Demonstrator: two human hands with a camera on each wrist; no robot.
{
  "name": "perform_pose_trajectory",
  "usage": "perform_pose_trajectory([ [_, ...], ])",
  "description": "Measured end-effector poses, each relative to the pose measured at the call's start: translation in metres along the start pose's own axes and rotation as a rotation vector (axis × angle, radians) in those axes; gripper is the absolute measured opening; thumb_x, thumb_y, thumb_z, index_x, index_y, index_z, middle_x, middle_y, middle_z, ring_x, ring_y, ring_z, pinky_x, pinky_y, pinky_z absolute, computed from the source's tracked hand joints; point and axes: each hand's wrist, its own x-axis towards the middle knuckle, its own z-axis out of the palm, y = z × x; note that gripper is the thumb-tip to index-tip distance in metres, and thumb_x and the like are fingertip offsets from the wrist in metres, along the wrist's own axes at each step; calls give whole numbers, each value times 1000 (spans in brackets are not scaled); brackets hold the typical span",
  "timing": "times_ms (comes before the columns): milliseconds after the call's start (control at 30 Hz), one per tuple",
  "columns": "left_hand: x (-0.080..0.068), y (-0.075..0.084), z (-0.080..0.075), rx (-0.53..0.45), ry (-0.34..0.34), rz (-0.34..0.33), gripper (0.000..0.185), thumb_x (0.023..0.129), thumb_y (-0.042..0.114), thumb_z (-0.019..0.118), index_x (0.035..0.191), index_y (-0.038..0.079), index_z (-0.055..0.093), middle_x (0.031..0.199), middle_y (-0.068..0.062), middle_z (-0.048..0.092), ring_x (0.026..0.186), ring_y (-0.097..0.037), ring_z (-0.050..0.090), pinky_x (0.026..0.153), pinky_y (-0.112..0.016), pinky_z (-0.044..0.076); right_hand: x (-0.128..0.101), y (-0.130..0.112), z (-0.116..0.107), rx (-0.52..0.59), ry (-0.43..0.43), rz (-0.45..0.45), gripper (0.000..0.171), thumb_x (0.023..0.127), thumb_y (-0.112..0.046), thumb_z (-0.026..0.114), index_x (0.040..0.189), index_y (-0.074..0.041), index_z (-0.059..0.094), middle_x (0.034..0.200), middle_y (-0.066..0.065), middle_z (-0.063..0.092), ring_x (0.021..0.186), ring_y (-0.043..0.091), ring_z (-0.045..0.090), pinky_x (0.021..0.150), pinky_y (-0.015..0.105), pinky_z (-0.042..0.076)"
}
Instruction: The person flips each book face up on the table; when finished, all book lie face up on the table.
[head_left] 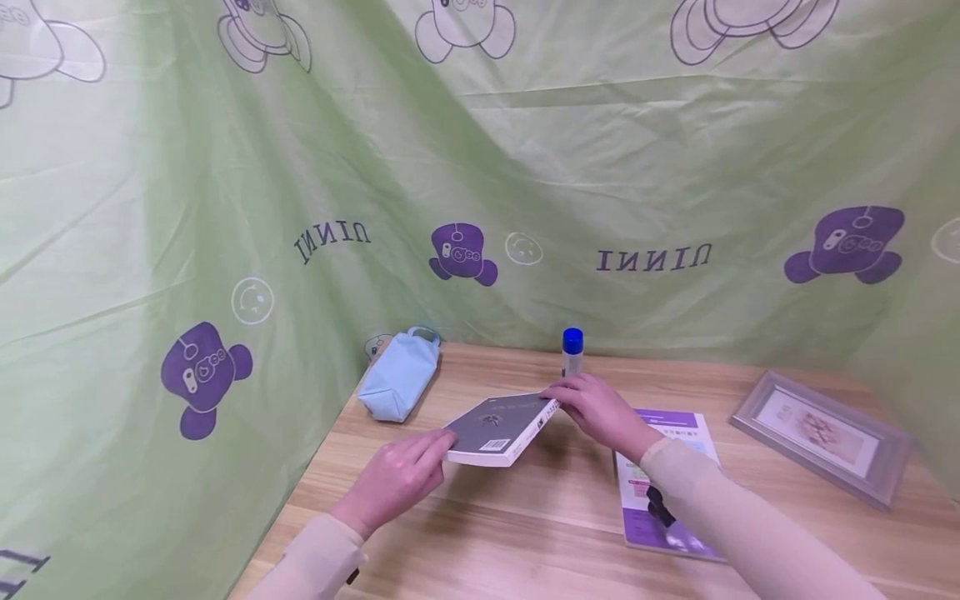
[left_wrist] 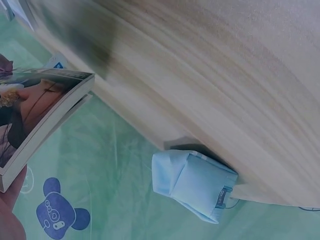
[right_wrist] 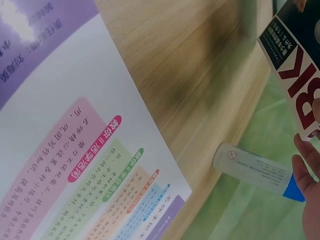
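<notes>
A paperback book with a grey back cover and a barcode is held tilted over the wooden table. My left hand grips its near left corner, thumb on top. At the far right corner, by the spine, my right hand grips it. The left wrist view shows the book's pictured cover facing down and its white page edges. Large red letters mark the spine in the right wrist view. Just behind the right hand stands a white cylinder with a blue cap.
A light blue zip pouch lies at the back left. Under the right forearm is a purple and white booklet. A grey picture frame lies at the right. Green printed fabric hangs around the table.
</notes>
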Motion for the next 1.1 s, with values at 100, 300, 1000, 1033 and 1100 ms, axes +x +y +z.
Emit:
perform_pose_trajectory([
  [100,1,-2,-2,-1,5,1,37,100,11,41,119,-1,70,108,-11,76,88,-21,77,69,-31,63,1,0,0,-1,-11,0,34,93,-4,77,125,-12,76,119,10,73,113,34,67,101,54,52],
  [300,3,-6,-4,-3,15,5,38,100,10,41,122,-3,69,103,-9,75,82,-20,75,66,-29,62,2,-1,-3,21,16,-9,33,91,-1,78,123,-12,76,116,10,73,111,35,67,100,55,52],
  [1000,10,-21,-11,-64,-31,-45,42,103,11,35,128,-5,64,104,-11,73,86,-19,74,69,-26,61,7,1,-11,31,34,-15,32,91,-2,78,122,-10,76,116,10,74,108,33,69,96,53,54],
  [1033,11,-22,-11,-65,-28,-49,42,103,11,35,128,-5,64,104,-12,74,87,-19,74,69,-27,62,7,0,-11,30,39,-15,32,91,-2,78,122,-10,76,116,10,74,108,34,69,96,53,54],
  [1100,11,-23,-12,-75,-21,-61,41,103,12,35,127,-6,64,104,-12,74,87,-20,75,69,-29,62,8,0,-13,27,52,-21,32,90,-1,79,121,-10,76,115,10,74,106,33,69,95,53,55],
])
